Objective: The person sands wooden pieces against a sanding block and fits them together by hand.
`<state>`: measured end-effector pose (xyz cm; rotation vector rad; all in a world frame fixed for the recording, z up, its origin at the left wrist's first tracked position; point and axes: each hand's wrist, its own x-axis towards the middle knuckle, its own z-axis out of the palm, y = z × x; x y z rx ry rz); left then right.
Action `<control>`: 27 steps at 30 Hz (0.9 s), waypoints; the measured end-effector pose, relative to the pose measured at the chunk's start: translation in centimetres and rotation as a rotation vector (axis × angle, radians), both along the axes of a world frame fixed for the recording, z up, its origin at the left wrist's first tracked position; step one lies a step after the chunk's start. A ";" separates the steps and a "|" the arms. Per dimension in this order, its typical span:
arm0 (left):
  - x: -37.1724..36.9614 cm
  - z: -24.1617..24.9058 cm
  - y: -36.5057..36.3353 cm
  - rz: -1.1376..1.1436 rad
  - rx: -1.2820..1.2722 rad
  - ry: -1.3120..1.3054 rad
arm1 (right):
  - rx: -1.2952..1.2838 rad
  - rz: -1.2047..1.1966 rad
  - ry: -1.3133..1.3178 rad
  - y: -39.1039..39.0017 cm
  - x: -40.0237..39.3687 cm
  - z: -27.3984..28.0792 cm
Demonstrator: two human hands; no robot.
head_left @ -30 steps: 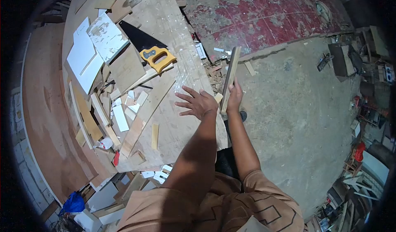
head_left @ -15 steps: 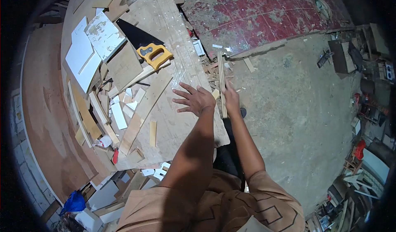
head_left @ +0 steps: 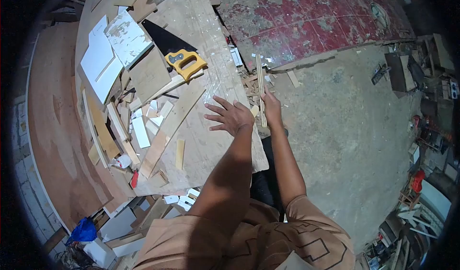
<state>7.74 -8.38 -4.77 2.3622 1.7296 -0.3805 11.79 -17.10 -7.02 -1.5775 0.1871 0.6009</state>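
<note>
My left hand (head_left: 233, 117) lies flat with fingers spread on the wooden workbench (head_left: 191, 147), close to its right edge. A small pale wood piece (head_left: 255, 111) shows at the edge beside that palm. Just off the bench edge, my right hand (head_left: 272, 109) is closed on a long narrow wood strip (head_left: 260, 80), which points away from me. Farther up the bench, beyond the left fingers, lies a handsaw (head_left: 184, 64) with a yellow handle and black blade.
White boards (head_left: 127, 39) and wood offcuts (head_left: 155, 157) cover the bench's left side. A crumpled clear plastic cup (head_left: 122, 161) lies near its front. Concrete floor (head_left: 330, 126) stretches right, with a raised red tiled floor (head_left: 297, 20) beyond. Scrap wood (head_left: 251, 85) lies below the bench edge.
My right hand and the wood strip have shifted slightly up and away from me. The left hand stays spread on the bench, and the whole view has shifted a little.
</note>
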 end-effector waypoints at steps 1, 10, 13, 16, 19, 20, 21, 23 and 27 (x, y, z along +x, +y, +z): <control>0.0 -0.1 -0.1 0.000 0.009 0.001 | 0.057 -0.011 -0.046 -0.4 -0.6 -0.3; -0.3 0.9 -0.2 -0.028 0.007 -0.025 | -0.064 0.205 0.140 -14.5 -9.6 2.6; -0.7 0.7 0.0 -0.050 0.016 -0.050 | -0.030 -0.100 0.308 -18.6 -10.8 1.7; -1.0 1.5 0.0 -0.078 -0.018 -0.120 | -0.095 -0.368 0.204 -21.3 -11.0 0.4; -1.8 1.7 -0.1 -0.152 -0.040 -0.192 | -0.026 -0.369 0.159 -21.2 -9.3 6.8; -2.0 1.8 0.0 -0.165 -0.035 -0.201 | 0.011 -0.356 0.123 -21.1 -9.1 8.0; -2.1 1.6 0.2 -0.164 -0.057 -0.227 | 0.018 -0.367 0.114 -21.2 -9.0 7.8; -3.0 0.9 0.5 -0.168 -0.079 -0.252 | 0.095 -0.463 0.080 -21.4 -9.4 7.1; -5.9 1.6 1.5 -0.590 -0.167 -0.348 | 0.131 -0.448 0.104 -20.6 -9.9 7.9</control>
